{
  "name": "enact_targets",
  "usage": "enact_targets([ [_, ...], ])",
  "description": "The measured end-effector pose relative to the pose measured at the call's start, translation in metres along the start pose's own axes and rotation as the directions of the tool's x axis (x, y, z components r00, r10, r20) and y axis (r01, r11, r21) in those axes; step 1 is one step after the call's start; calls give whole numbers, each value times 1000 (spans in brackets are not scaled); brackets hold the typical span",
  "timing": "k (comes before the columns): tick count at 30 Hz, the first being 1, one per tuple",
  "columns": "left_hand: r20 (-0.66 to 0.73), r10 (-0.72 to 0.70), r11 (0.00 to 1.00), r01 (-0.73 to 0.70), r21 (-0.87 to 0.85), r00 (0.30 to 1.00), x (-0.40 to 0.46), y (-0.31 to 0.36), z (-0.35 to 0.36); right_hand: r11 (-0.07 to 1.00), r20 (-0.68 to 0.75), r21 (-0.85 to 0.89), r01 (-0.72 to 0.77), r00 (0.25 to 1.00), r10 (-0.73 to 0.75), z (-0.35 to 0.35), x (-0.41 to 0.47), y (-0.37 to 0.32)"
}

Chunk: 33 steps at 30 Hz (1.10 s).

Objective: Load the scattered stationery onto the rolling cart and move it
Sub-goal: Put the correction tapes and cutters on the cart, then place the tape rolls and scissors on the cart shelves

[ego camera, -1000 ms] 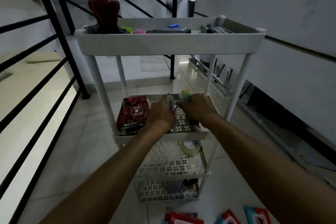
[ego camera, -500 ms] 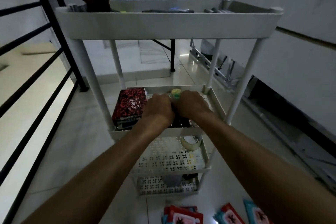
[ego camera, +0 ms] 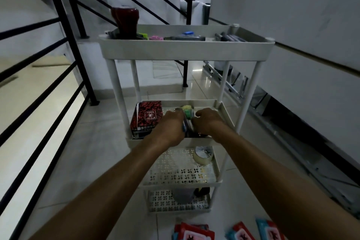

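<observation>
A white rolling cart [ego camera: 187,49] with several tiers stands in front of me. On its second tier lies a red patterned notebook [ego camera: 147,117] on a stack at the left. Both my hands reach into that tier to the notebook's right. My left hand [ego camera: 171,124] and my right hand [ego camera: 209,121] grip a bundle of stationery [ego camera: 188,116] between them, with a yellow and green end showing at the back. A roll of clear tape [ego camera: 203,155] sits on the third tier. The top tier holds a dark red cup [ego camera: 125,21], pens and small coloured items.
Red and blue packets [ego camera: 194,233] lie on the tiled floor near me, below the cart. A black stair railing [ego camera: 64,31] runs along the left, a white wall [ego camera: 292,25] on the right with a folded metal rack [ego camera: 235,82] at its base.
The view has pulled back and tilted, so the cart's top tier sits lower in frame. Both hands stay in the second tier on the bundle, now slightly apart.
</observation>
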State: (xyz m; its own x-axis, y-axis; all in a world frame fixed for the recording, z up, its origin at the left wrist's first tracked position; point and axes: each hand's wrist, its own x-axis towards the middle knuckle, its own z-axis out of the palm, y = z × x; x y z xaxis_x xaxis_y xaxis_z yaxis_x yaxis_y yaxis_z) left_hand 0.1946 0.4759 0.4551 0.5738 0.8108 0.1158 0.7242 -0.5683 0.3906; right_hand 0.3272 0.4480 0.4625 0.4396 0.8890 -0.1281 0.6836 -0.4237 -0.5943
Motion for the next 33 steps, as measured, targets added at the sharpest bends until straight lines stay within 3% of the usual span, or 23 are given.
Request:
enact_targets([
  [5,-75,59,996,-63,-65,995,-31,8,-21,983,-25,-71,169,985,-171,-18,-40,0],
  [8,-104,90,990,-100,-95,991,-58,14,-35,935,-102,-157,318,936,-336,-24,-69,2],
  [11,-119,122,984,-136,-113,985,-98,18,-48,919,-196,-101,382,898,-395,-22,-116,12],
  [15,-167,183,983,-178,47,969,-157,19,-57,880,-240,-131,456,847,-474,-14,-187,31],
  [22,-245,217,973,-191,126,945,-231,31,-57,865,-263,-167,472,824,-501,-19,-262,46],
  [26,-242,226,973,-204,110,944,-241,36,-48,889,-259,-146,433,851,-457,-15,-276,62],
  [33,-182,230,973,-231,13,956,-246,20,39,916,-187,-186,355,903,-388,48,-260,135],
])
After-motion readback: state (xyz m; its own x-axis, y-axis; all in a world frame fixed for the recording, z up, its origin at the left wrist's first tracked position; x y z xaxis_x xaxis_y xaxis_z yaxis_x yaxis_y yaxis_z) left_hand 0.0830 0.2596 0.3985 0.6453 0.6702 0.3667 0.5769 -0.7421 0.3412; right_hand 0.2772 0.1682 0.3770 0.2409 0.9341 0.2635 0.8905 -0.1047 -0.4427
